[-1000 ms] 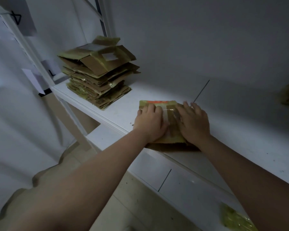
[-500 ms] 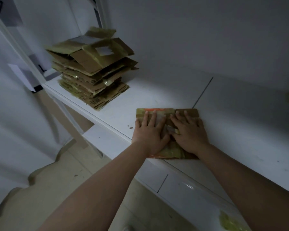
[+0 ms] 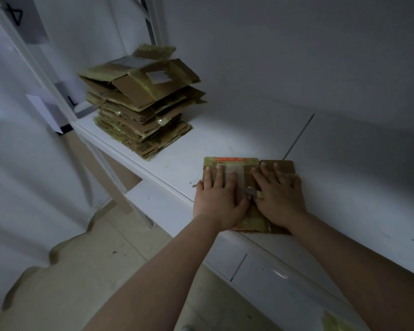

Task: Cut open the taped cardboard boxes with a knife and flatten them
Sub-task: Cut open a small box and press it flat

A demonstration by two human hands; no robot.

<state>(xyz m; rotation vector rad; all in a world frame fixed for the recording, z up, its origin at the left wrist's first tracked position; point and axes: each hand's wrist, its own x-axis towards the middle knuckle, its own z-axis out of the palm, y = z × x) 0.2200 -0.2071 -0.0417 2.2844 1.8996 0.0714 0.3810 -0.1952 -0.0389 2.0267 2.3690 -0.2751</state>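
A taped brown cardboard box (image 3: 237, 163) with an orange label strip lies flattened at the front edge of the white shelf (image 3: 225, 137). My left hand (image 3: 219, 199) presses flat on its left half, fingers straight. On the right half rests my right hand (image 3: 281, 197), also with straight fingers. Its thumb pinches a small grey knife (image 3: 251, 191) against the side of the hand, between my two hands. The box's near edge is hidden under my wrists.
A tall stack of flattened cardboard boxes (image 3: 141, 106) stands at the shelf's far left. A white upright post (image 3: 34, 58) rises at the left. A lower white shelf (image 3: 261, 268) juts out below, with a yellowish tape scrap (image 3: 337, 320) at bottom right.
The box has gone flatter under my palms and its right brown flap now shows. Both hands slid a little apart, and the knife between them has come into sight.
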